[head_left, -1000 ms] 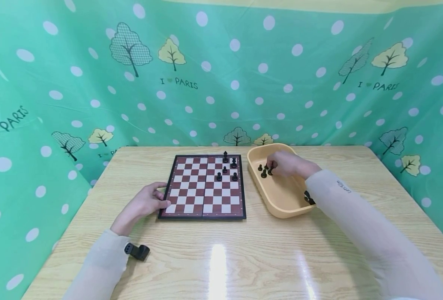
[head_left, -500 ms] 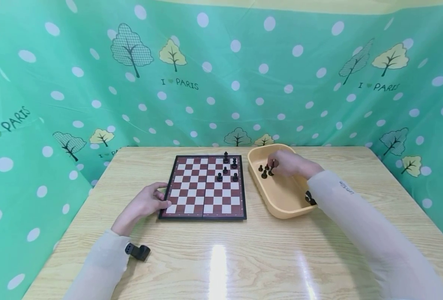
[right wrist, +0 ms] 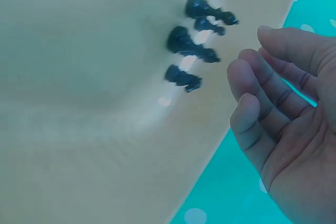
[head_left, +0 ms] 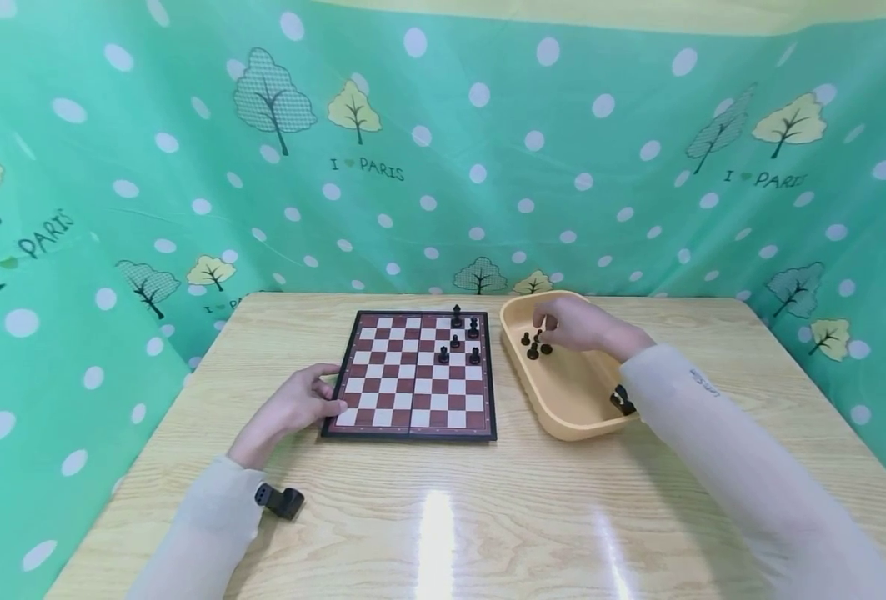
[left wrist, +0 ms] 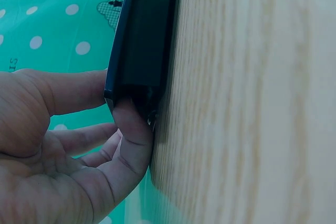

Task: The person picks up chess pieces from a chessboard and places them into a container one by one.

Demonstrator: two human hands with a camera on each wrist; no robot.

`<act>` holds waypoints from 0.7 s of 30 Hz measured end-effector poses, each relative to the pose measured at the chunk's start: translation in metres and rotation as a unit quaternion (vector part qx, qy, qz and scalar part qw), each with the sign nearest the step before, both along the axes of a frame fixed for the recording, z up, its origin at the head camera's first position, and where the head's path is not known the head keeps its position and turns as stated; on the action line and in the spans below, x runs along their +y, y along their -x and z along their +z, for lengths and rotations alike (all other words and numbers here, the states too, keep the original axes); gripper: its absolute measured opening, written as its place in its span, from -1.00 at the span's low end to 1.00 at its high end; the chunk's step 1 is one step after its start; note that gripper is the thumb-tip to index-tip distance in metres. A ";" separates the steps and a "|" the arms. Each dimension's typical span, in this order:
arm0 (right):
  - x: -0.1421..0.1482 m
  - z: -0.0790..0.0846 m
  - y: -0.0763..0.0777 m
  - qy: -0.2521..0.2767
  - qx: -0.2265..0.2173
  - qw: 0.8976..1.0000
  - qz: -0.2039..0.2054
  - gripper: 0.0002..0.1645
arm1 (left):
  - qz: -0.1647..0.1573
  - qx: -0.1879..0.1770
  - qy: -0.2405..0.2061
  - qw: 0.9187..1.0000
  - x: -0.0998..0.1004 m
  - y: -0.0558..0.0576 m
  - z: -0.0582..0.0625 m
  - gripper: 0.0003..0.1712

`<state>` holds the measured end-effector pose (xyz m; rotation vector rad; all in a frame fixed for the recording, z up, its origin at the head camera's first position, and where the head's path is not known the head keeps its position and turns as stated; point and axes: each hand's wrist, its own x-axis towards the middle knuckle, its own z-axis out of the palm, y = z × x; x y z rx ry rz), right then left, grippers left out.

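Observation:
The folding chessboard (head_left: 378, 371) lies on the table, with several black chess pieces (head_left: 443, 356) upright on its far right part. My left hand (head_left: 303, 402) grips its near left edge, thumb on top and a curled finger beneath the rim; the left wrist view shows this pinch at the board (left wrist: 149, 35). To the right stands a yellow tray (head_left: 572, 390). My right hand (head_left: 576, 325) is over its far end. In the right wrist view the fingers (right wrist: 244, 77) are loosely bent and apart, holding nothing, beside several black chess pieces (right wrist: 181, 40) standing in the tray.
A wooden table (head_left: 382, 517) carries everything. A green dotted curtain (head_left: 427, 167) closes off the back and sides. Black wrist cameras (head_left: 281, 502) sit at both cuffs, the right one overlapping the tray's near right side.
The right hand's fingers have come off a black chess piece, which now stands among the others in the tray. My left hand has kept its grip on the board.

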<state>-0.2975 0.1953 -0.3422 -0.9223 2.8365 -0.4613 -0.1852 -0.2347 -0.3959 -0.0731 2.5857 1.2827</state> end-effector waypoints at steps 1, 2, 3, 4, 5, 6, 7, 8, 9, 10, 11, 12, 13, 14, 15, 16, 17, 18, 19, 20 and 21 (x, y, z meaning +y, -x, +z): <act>-0.001 0.002 -0.001 0.003 0.001 1.000 0.001 -0.74 | 0.000 0.000 -0.001 1.000 0.000 0.000 0.000 -0.11; -0.002 0.004 -0.003 0.006 0.003 1.000 0.004 -0.74 | 0.000 0.000 -0.002 1.000 0.001 0.000 0.000 -0.11; -0.003 0.006 -0.004 0.008 0.003 1.000 0.003 -0.73 | -0.002 0.001 -0.002 1.000 0.001 0.000 0.001 -0.11; -0.004 0.008 -0.005 0.009 0.002 1.000 0.003 -0.73 | 0.000 0.001 -0.003 1.000 0.001 0.000 0.000 -0.11; -0.006 0.010 -0.007 0.010 0.001 1.000 0.002 -0.72 | 0.001 0.001 -0.004 1.000 0.001 0.000 0.000 -0.12; -0.008 0.013 -0.008 0.010 0.000 1.000 0.001 -0.72 | 0.002 0.002 -0.005 1.000 0.001 0.000 0.000 -0.12; -0.009 0.015 -0.010 0.009 -0.001 1.000 0.000 -0.71 | 0.001 0.003 -0.004 1.000 0.001 0.001 0.000 -0.12; -0.011 0.017 -0.011 0.007 -0.001 1.000 -0.002 -0.70 | 0.000 0.004 -0.003 1.000 0.001 0.001 0.000 -0.12; -0.013 0.019 -0.013 0.005 -0.001 1.000 -0.004 -0.70 | -0.001 0.005 -0.003 1.000 0.001 0.001 -0.001 -0.13; -0.015 0.020 -0.014 0.003 0.000 1.000 -0.003 -0.69 | -0.002 0.005 -0.005 1.000 0.001 0.001 -0.001 -0.13; -0.017 0.022 -0.016 0.003 0.002 1.000 0.000 -0.69 | -0.002 0.006 -0.004 1.000 0.001 0.001 -0.001 -0.13; -0.019 0.024 -0.017 0.001 0.005 1.000 0.001 -0.69 | -0.003 0.006 -0.004 1.000 0.001 0.001 -0.001 -0.13; -0.022 0.025 -0.018 -0.002 0.008 1.000 0.001 -0.68 | -0.005 0.007 -0.003 1.000 0.001 0.001 -0.001 -0.13; -0.024 0.026 -0.020 -0.006 0.009 1.000 0.001 -0.68 | -0.006 0.007 -0.003 1.000 0.001 0.001 -0.001 -0.13; -0.026 0.028 -0.021 -0.009 0.010 1.000 0.002 -0.68 | -0.007 0.008 -0.004 1.000 0.001 0.000 -0.001 -0.13; -0.028 0.029 -0.022 -0.012 0.011 1.000 0.003 -0.67 | -0.006 0.008 -0.005 1.000 0.001 0.000 -0.001 -0.14; -0.030 0.030 -0.023 -0.016 0.012 1.000 0.003 -0.67 | -0.006 0.008 -0.005 1.000 0.001 0.000 -0.001 -0.14; -0.033 0.031 -0.024 -0.021 0.011 1.000 0.001 -0.67 | -0.005 0.008 -0.005 1.000 0.001 0.000 -0.001 -0.14; -0.035 0.032 -0.025 -0.024 0.007 1.000 0.001 -0.66 | -0.005 0.008 -0.006 1.000 0.001 0.000 -0.001 -0.13; -0.038 0.033 -0.026 -0.028 0.004 1.000 0.001 -0.66 | -0.004 0.008 -0.006 1.000 0.001 0.000 -0.001 -0.13; -0.040 0.034 -0.027 -0.029 -0.002 1.000 0.002 -0.66 | -0.002 0.008 -0.006 1.000 0.002 0.001 -0.001 -0.13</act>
